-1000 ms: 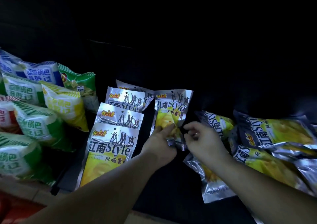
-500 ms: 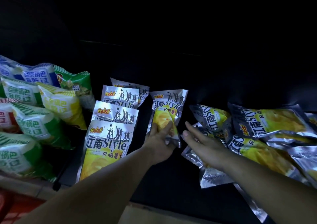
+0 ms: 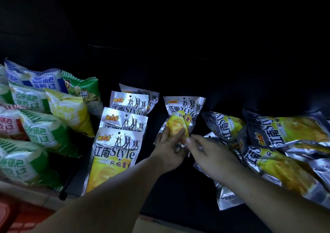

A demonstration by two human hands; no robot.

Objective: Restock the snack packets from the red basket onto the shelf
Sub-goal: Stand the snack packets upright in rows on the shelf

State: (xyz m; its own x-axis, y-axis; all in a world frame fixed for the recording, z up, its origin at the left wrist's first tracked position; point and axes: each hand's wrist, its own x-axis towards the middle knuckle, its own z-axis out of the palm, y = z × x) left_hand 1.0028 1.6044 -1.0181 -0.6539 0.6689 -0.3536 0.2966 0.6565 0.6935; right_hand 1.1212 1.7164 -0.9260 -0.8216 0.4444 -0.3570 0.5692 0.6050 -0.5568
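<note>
- L hand (image 3: 168,154) grips lower end of a pkt (image 3: 184,107), upright, mid-shelf (image 3: 178,193), well back from front edge.
- R hand (image 3: 209,154) touches pkt's bottom corner; pinching or not, can't tell.
- Row (image 3: 116,154) of same pkts just left; heap (image 3: 285,134) lying flat toward right end.
- Green bags (image 3: 35,134) at left end.
- Basket (image 3: 16,218) below front-left corner.

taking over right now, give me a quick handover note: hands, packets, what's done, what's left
Left hand: grips the lower part of the middle packet, which stands upright.
Right hand: fingertips at that packet's bottom edge; grip unclear.
Done: a row of upright packets stands to its left.
Left: loose packets lie in a heap on the right, not stood up. The red basket is barely in view, contents unseen.
</note>
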